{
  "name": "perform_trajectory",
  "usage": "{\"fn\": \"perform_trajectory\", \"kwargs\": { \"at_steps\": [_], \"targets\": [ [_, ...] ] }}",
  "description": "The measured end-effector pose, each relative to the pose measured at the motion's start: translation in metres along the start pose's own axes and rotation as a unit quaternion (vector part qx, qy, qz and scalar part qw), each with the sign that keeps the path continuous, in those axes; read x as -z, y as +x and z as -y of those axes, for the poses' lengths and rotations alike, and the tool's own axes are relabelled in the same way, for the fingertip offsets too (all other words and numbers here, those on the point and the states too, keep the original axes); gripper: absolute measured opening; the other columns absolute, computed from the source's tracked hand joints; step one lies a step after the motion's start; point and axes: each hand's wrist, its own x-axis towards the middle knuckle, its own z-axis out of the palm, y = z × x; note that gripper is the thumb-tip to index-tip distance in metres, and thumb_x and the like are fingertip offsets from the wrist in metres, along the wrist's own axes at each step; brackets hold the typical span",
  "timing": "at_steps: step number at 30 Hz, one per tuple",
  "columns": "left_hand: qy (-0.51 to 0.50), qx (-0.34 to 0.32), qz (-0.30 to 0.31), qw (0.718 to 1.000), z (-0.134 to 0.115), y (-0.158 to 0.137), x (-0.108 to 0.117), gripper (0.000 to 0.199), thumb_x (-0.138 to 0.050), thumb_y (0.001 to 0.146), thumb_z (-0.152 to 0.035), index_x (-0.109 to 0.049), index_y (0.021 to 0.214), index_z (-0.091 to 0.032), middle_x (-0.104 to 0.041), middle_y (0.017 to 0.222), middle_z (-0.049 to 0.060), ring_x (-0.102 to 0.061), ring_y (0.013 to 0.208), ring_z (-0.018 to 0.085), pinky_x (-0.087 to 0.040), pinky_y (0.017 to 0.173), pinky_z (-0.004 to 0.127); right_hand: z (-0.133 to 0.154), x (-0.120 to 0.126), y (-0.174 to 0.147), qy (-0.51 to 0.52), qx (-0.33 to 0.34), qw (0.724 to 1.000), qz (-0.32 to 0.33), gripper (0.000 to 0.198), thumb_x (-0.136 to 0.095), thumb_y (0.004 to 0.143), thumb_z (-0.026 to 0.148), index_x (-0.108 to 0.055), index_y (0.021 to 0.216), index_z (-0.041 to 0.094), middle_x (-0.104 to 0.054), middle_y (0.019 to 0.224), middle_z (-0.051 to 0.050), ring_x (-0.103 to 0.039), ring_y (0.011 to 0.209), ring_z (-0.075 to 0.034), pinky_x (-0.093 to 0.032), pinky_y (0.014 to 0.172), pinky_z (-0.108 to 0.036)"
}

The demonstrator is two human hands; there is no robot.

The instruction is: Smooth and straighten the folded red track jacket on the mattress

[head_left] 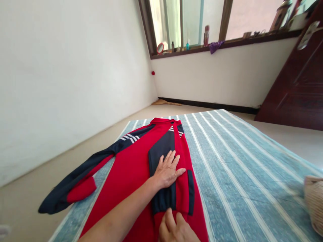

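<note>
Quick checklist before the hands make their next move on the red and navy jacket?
1. Left hand flat on the folded-in sleeve: ok.
2. Right hand at that sleeve's cuff: ok.
3. Cuff pinched between fingers and thumb: cannot tell, underside hidden.
4. Other sleeve fully over the striped sheet: not ok, its bend reaches past the edge.
5. Jacket hem lying straight: cannot tell, out of frame.
6. Beige item apart from jacket: ok.
</note>
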Motion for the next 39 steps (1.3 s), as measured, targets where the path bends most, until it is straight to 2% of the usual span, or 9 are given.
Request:
{"fn": "perform_trajectory", "kwargs": {
  "at_steps": [2,5,10,15,21,24,27,35,39],
  "targets": [
    [0.002,-0.001,-0.013,1.000,0.000,-0.004,-0.010,0.070,-0.023,0.093,-0.062,-0.027,0.149,-0.021,-0.013,0.160,0.009,-0.005,0.148,0.022,-0.009,0.118,0.052,0.002,0.000,-0.003,-0.023,0.028,0.999,-0.011,0.026,-0.059,0.081,0.021,-0.068,0.100,0.006,-0.070,0.099,-0.022,-0.065,0.095,-0.036,-0.058,0.066,-0.044],
    [-0.006,0.001,-0.022,1.000,0.000,-0.003,-0.012,0.069,-0.025,0.093,-0.061,-0.028,0.148,-0.020,-0.014,0.160,0.010,-0.007,0.148,0.024,-0.011,0.117,0.054,0.001,0.023,-0.010,-0.042,0.055,0.997,-0.041,0.023,-0.057,0.082,0.021,-0.067,0.098,0.008,-0.068,0.106,-0.021,-0.064,0.102,-0.036,-0.058,0.075,-0.045],
    [-0.032,0.029,-0.074,0.996,-0.007,-0.023,-0.001,0.066,-0.022,0.095,-0.058,-0.034,0.146,-0.018,-0.021,0.158,0.011,-0.012,0.147,0.021,-0.019,0.117,0.045,0.007,0.056,-0.032,-0.036,0.037,0.993,-0.102,0.020,-0.056,0.087,0.022,-0.063,0.103,0.013,-0.068,0.111,-0.015,-0.063,0.104,-0.030,-0.054,0.085,-0.040],
    [-0.020,0.056,-0.038,0.997,-0.016,-0.056,-0.015,0.068,-0.022,0.095,-0.059,-0.030,0.148,-0.016,-0.019,0.159,0.011,-0.012,0.147,0.023,-0.017,0.117,0.047,0.017,0.062,-0.049,0.007,-0.031,0.993,-0.116,0.020,-0.051,0.089,0.020,-0.060,0.107,0.017,-0.063,0.121,-0.012,-0.057,0.116,-0.027,-0.047,0.098,-0.041],
    [-0.013,0.059,-0.037,0.998,-0.017,-0.060,-0.027,0.068,-0.027,0.094,-0.058,-0.030,0.148,-0.017,-0.016,0.159,0.010,-0.012,0.147,0.025,-0.015,0.117,0.051,0.008,0.083,-0.045,0.047,-0.111,0.990,-0.069,0.035,-0.061,0.086,0.032,-0.058,0.118,0.017,-0.057,0.132,-0.014,-0.050,0.125,-0.031,-0.043,0.104,-0.046],
    [-0.034,0.063,-0.065,0.995,-0.015,-0.059,-0.025,0.064,-0.027,0.095,-0.055,-0.033,0.146,-0.018,-0.018,0.159,0.010,-0.017,0.146,0.022,-0.019,0.117,0.045,0.000,0.081,-0.046,0.036,-0.135,0.989,-0.046,0.049,-0.067,0.083,0.040,-0.057,0.124,0.015,-0.056,0.133,-0.017,-0.049,0.126,-0.034,-0.043,0.104,-0.051],
    [-0.041,0.101,-0.091,0.990,-0.011,-0.064,-0.027,0.062,-0.022,0.097,-0.051,-0.032,0.146,-0.015,-0.024,0.157,0.012,-0.021,0.145,0.020,-0.024,0.115,0.039,-0.004,0.075,-0.051,0.040,-0.151,0.987,-0.033,0.047,-0.067,0.083,0.043,-0.060,0.121,0.016,-0.055,0.134,-0.017,-0.049,0.127,-0.034,-0.041,0.105,-0.053],
    [0.024,0.107,-0.049,0.993,-0.008,-0.077,-0.028,0.065,-0.026,0.096,-0.053,-0.031,0.147,-0.013,-0.022,0.157,0.015,-0.015,0.146,0.027,-0.022,0.115,0.047,-0.002,0.072,-0.057,0.048,-0.163,0.985,-0.033,0.041,-0.062,0.088,0.040,-0.060,0.121,0.018,-0.053,0.138,-0.015,-0.044,0.131,-0.032,-0.037,0.108,-0.052],
    [0.038,0.106,-0.072,0.991,-0.022,-0.082,-0.019,0.063,-0.030,0.096,-0.051,-0.035,0.145,-0.012,-0.024,0.156,0.016,-0.017,0.145,0.028,-0.024,0.115,0.045,-0.002,0.072,-0.057,0.048,-0.162,0.985,-0.023,0.040,-0.061,0.088,0.039,-0.060,0.121,0.016,-0.052,0.139,-0.016,-0.043,0.132,-0.033,-0.036,0.108,-0.052]
  ]
}}
